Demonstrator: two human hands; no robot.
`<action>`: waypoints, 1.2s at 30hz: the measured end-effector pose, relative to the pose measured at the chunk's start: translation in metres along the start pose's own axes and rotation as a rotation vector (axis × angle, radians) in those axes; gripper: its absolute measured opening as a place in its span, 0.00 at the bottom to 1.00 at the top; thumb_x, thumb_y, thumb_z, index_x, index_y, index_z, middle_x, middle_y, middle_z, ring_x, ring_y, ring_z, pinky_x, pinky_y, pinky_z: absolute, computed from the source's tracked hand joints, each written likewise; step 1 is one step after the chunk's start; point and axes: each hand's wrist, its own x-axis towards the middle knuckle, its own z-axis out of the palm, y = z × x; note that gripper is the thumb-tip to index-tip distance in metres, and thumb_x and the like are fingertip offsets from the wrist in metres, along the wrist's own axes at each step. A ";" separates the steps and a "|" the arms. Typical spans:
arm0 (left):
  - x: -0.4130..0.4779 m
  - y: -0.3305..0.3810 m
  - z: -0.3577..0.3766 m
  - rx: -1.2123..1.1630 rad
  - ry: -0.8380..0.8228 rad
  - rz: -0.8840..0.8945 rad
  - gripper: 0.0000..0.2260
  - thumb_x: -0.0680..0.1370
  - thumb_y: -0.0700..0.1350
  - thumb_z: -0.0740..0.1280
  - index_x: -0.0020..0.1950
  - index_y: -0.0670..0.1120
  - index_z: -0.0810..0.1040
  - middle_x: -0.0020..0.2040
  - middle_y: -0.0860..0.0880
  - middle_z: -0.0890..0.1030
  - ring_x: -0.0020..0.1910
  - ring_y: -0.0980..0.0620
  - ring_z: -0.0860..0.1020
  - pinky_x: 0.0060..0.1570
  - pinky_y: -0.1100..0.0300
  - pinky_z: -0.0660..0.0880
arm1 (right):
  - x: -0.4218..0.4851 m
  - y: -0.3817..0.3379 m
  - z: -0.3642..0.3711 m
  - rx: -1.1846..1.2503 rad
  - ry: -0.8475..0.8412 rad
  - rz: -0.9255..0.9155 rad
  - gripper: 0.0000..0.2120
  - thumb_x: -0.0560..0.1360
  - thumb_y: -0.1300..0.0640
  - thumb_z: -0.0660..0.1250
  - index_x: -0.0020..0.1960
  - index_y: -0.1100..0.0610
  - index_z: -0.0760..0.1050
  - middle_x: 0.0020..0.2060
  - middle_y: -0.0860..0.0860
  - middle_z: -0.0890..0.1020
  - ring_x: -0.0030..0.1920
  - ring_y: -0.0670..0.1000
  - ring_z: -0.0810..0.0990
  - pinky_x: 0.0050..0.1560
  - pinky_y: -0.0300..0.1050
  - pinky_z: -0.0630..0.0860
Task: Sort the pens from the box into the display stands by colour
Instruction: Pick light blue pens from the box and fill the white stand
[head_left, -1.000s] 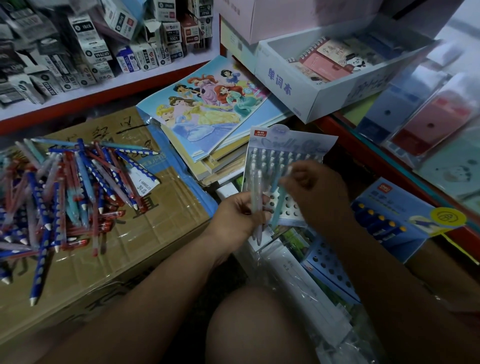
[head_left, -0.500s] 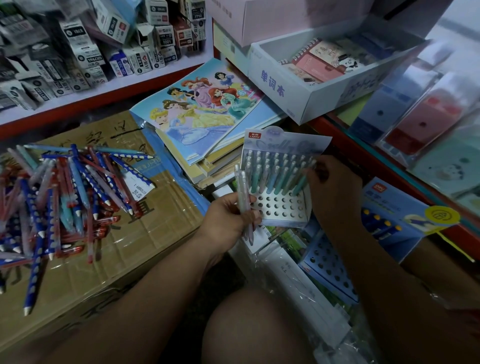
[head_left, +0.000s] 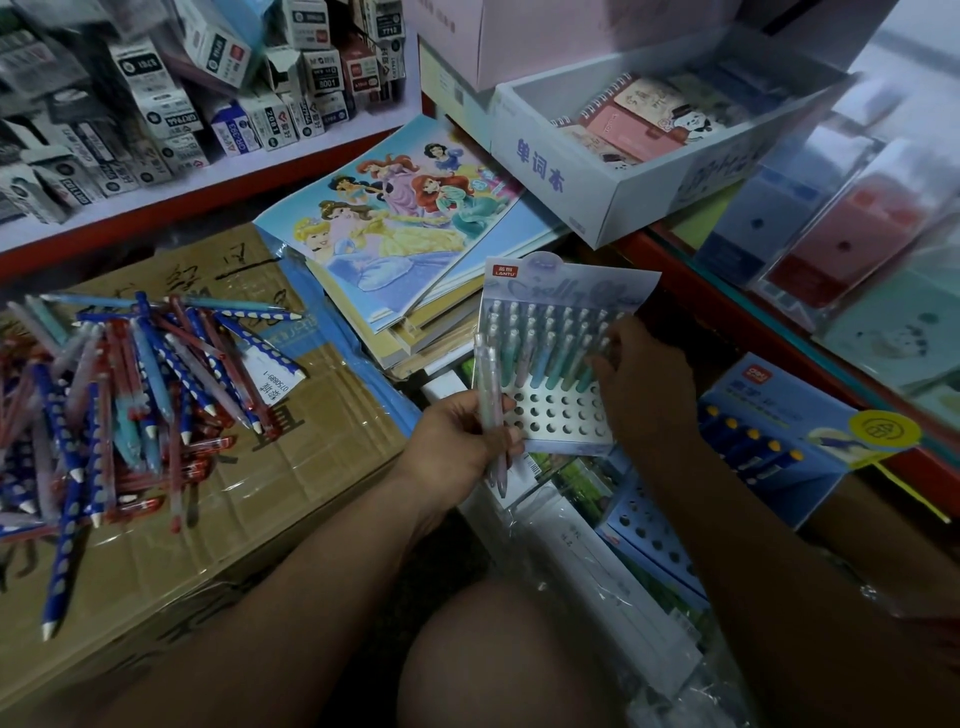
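A pale blue display stand with rows of holes stands in the middle; several teal and light blue pens sit in its upper rows. My left hand grips a few pale pink pens at the stand's left edge. My right hand rests on the stand's right side, its fingers at the pens there; whether it pinches one is hidden. A heap of blue, red and teal pens lies on a cardboard box at the left.
A second blue stand with dark blue pens sits at the right. Princess colouring books are stacked behind. A white box of notebooks and shelves of small cartons stand further back. Plastic-wrapped packs lie by my knee.
My right hand carried a teal pen to the stand's right side and set it among the others. My left hand has stayed with the pink pens at the stand's left edge.
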 end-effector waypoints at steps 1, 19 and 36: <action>0.000 0.000 0.000 0.005 -0.008 0.003 0.10 0.76 0.32 0.69 0.57 0.41 0.81 0.47 0.40 0.85 0.40 0.52 0.84 0.38 0.63 0.79 | -0.001 -0.001 -0.002 -0.014 -0.005 0.009 0.14 0.79 0.57 0.68 0.61 0.62 0.72 0.51 0.59 0.82 0.52 0.61 0.81 0.50 0.51 0.74; -0.001 0.000 -0.002 0.255 -0.071 0.117 0.12 0.76 0.40 0.72 0.59 0.50 0.82 0.51 0.50 0.85 0.51 0.50 0.83 0.57 0.49 0.80 | -0.028 -0.020 -0.038 0.487 0.162 0.018 0.04 0.78 0.54 0.70 0.50 0.54 0.79 0.41 0.43 0.82 0.40 0.37 0.81 0.39 0.27 0.74; 0.006 0.002 -0.007 0.273 0.059 0.157 0.12 0.76 0.37 0.73 0.58 0.46 0.83 0.48 0.52 0.86 0.48 0.55 0.84 0.53 0.54 0.81 | -0.006 0.008 -0.010 0.101 0.151 -0.005 0.10 0.79 0.56 0.69 0.57 0.61 0.76 0.48 0.57 0.83 0.48 0.57 0.81 0.46 0.46 0.73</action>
